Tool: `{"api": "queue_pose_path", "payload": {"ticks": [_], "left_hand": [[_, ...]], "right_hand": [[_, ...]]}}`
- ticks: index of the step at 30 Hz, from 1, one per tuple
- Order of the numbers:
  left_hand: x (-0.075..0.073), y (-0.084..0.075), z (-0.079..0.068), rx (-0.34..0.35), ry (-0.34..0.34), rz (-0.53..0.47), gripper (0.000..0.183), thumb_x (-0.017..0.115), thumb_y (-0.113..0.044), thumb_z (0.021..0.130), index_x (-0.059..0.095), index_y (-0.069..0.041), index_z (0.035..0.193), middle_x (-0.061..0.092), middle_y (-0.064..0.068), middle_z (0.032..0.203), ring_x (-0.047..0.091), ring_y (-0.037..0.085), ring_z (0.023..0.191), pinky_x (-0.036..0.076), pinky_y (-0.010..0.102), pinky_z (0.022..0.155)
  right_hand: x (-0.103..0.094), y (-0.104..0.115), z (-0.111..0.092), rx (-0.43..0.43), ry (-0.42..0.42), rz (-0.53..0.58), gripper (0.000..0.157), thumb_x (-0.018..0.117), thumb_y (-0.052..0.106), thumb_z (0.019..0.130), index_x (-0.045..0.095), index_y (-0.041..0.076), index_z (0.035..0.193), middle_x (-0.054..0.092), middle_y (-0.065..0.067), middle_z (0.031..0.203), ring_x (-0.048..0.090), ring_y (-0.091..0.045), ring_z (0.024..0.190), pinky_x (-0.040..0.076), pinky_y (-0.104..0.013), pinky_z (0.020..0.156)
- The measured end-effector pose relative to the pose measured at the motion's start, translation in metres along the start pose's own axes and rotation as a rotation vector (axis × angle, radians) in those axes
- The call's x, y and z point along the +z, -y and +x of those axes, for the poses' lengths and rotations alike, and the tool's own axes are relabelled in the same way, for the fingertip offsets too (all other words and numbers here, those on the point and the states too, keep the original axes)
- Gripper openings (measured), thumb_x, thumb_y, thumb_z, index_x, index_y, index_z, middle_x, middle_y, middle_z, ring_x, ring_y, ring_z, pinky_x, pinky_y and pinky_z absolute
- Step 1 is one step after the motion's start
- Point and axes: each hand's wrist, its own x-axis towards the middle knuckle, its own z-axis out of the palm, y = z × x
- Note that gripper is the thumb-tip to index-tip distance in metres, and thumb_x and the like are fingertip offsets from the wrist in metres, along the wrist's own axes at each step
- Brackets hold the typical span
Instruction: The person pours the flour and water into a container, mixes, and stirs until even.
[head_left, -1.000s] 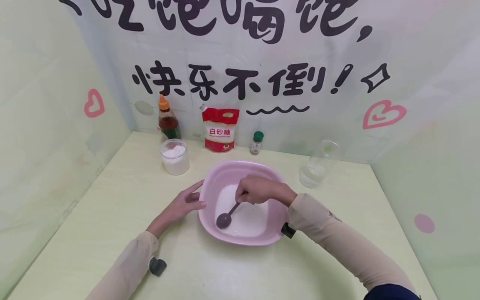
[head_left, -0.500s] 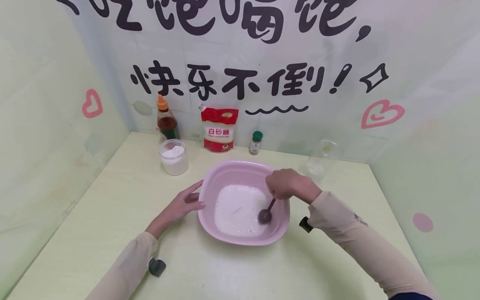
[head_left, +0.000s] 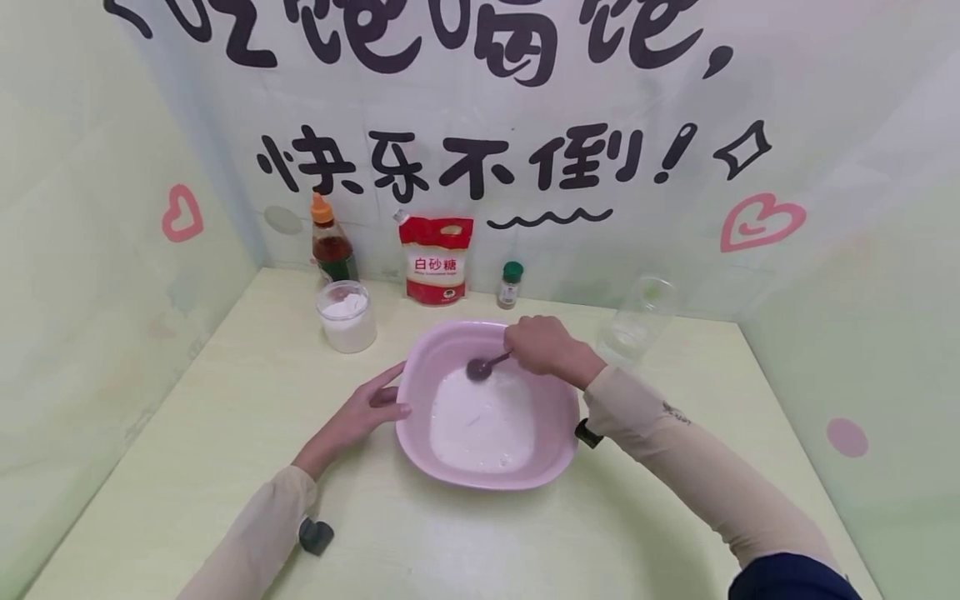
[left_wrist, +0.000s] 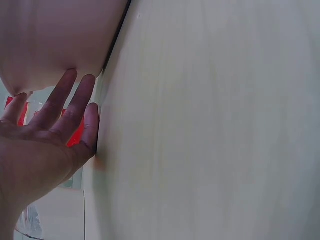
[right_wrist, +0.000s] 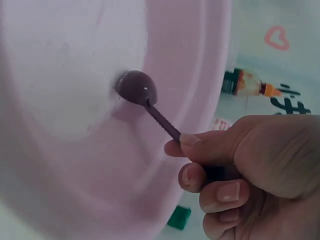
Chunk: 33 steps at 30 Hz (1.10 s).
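A pink basin (head_left: 420, 454) holds a pool of white liquid (head_left: 480, 429). My right hand (head_left: 543, 343) is over its far right part and grips the handle of a dark purple-brown spoon (right_wrist: 162, 122). The bowl of the spoon is at the far edge of the liquid, tilted, in the head view. In the right wrist view, thumb and index finger pinch the handle while the other fingers curl below. My left hand (head_left: 367, 412) rests against the basin's left side. Its fingers (left_wrist: 80, 102) are spread and nearly straight, with fingertips at the basin's outer wall.
Behind the basin stand a tub of white powder (head_left: 349, 325), an orange-capped sauce bottle (head_left: 332, 250), a red and white sugar pouch (head_left: 436, 262) and a small green-capped jar (head_left: 510, 286). A clear cup (head_left: 637, 321) is at the back right. Fabric walls surround the table.
My right hand has swept the spoon round the basin, from the near left to the right side, then to the far edge. The left hand has stayed in place.
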Motion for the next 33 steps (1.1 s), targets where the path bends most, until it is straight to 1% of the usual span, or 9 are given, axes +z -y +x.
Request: {"api": "queue_pose_path", "payload": {"ticks": [5,11,14,18,21,24,27,30,33], "left_hand": [[0.002,0.0,-0.001,0.009,0.005,-0.003,0.076,0.067,-0.021,0.095,0.026,-0.015,0.159,0.052,0.028,0.143,0.058,0.042,0.128,0.027,0.064,0.116],[0.001,0.0,-0.001,0.015,0.003,0.004,0.076,0.067,-0.021,0.095,0.026,-0.014,0.159,0.052,0.028,0.143,0.056,0.042,0.13,0.025,0.064,0.117],[0.001,0.0,0.0,0.013,-0.001,0.005,0.076,0.067,-0.021,0.095,0.026,-0.015,0.159,0.052,0.028,0.144,0.056,0.042,0.13,0.027,0.062,0.117],[0.0,0.0,0.0,-0.006,0.0,0.002,0.077,0.067,-0.022,0.095,0.026,-0.016,0.159,0.052,0.027,0.145,0.056,0.04,0.131,0.029,0.061,0.117],[-0.001,0.0,0.0,-0.018,-0.001,0.011,0.077,0.067,-0.022,0.095,0.025,-0.017,0.159,0.052,0.027,0.145,0.055,0.04,0.132,0.029,0.061,0.117],[-0.001,0.0,0.0,-0.019,-0.007,0.018,0.076,0.067,-0.022,0.095,0.026,-0.017,0.159,0.052,0.027,0.145,0.054,0.041,0.133,0.029,0.062,0.116],[-0.001,-0.001,0.0,-0.009,-0.009,0.013,0.076,0.067,-0.021,0.095,0.026,-0.016,0.159,0.052,0.027,0.145,0.054,0.041,0.132,0.03,0.062,0.116],[-0.001,0.0,0.0,0.006,-0.006,-0.008,0.075,0.067,-0.019,0.095,0.027,-0.015,0.159,0.053,0.029,0.143,0.056,0.042,0.13,0.031,0.061,0.116],[0.0,0.001,0.001,0.02,0.002,-0.023,0.075,0.067,-0.017,0.094,0.027,-0.015,0.159,0.053,0.029,0.143,0.057,0.042,0.129,0.032,0.059,0.116]], "right_hand": [[0.006,0.019,0.005,-0.074,0.047,0.062,0.015,0.063,0.011,0.095,0.075,0.013,0.103,0.069,-0.001,0.086,0.055,-0.017,0.074,0.045,-0.028,0.065],[0.006,0.039,-0.01,-0.194,0.172,0.113,0.015,0.069,0.018,0.094,0.078,0.019,0.105,0.075,0.006,0.094,0.059,-0.012,0.079,0.049,-0.024,0.074],[0.004,0.039,-0.022,-0.182,0.243,0.142,0.011,0.071,0.018,0.092,0.077,0.02,0.101,0.072,0.007,0.09,0.057,-0.012,0.081,0.048,-0.026,0.075],[-0.003,0.027,-0.035,-0.143,0.293,0.049,0.003,0.071,0.014,0.09,0.074,0.017,0.091,0.066,0.004,0.081,0.055,-0.014,0.077,0.049,-0.028,0.073],[-0.009,0.015,-0.04,-0.081,0.316,-0.047,0.007,0.066,0.01,0.09,0.066,0.013,0.084,0.059,0.0,0.076,0.052,-0.016,0.071,0.048,-0.028,0.064],[-0.014,0.004,-0.04,-0.013,0.276,-0.137,0.014,0.062,0.005,0.09,0.058,0.012,0.078,0.052,-0.002,0.071,0.047,-0.017,0.064,0.042,-0.027,0.056],[-0.015,-0.004,-0.035,0.021,0.159,-0.194,0.016,0.06,0.0,0.088,0.057,0.011,0.076,0.051,-0.003,0.068,0.043,-0.017,0.06,0.038,-0.028,0.052],[-0.013,-0.009,-0.026,0.016,0.045,-0.187,0.015,0.059,-0.003,0.087,0.062,0.009,0.078,0.053,-0.004,0.067,0.042,-0.017,0.059,0.038,-0.028,0.051],[-0.01,-0.009,-0.017,0.021,0.016,-0.13,0.013,0.06,-0.003,0.087,0.065,0.008,0.082,0.054,-0.005,0.069,0.044,-0.018,0.061,0.039,-0.028,0.052]]}}
